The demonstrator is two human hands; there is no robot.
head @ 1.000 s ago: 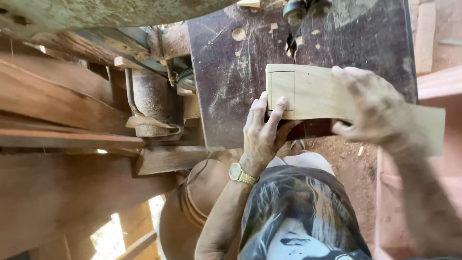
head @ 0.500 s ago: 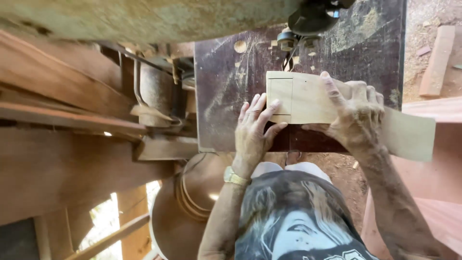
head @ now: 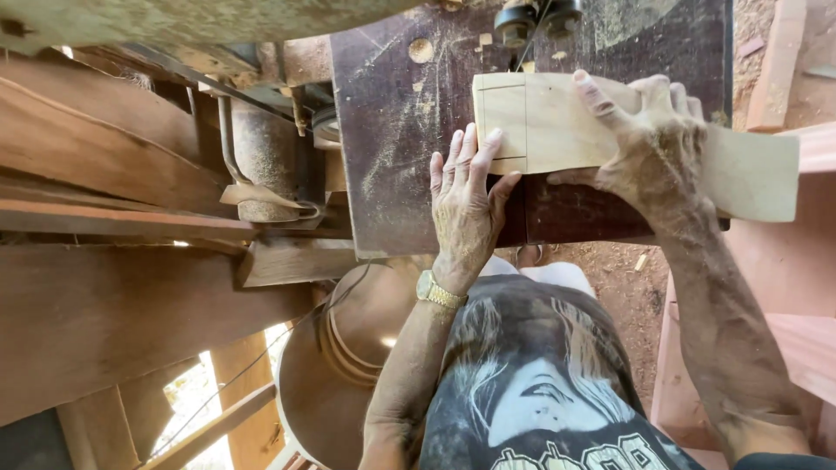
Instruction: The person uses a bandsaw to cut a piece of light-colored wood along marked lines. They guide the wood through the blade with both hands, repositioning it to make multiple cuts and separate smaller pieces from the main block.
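- The board (head: 557, 130) is pale, smooth, matt wood, freshly planed, with thin pencil-like lines across it.
- The surface (head: 409, 148) under it is dark, worn metal, dull and scratched, dusted with pale sawdust.
- Both hands, the left hand (head: 466, 204) and the right hand (head: 653, 144), look dry and dusty.
- The watch (head: 438, 292) on the left wrist is shiny gold-coloured metal.
- The planks (head: 113, 174) stacked beside are rough reddish-brown wood.
- The shirt (head: 531, 383) is soft dark cloth with a pale print.
- The wheel (head: 335, 374) below is smooth brown, with a slight sheen.
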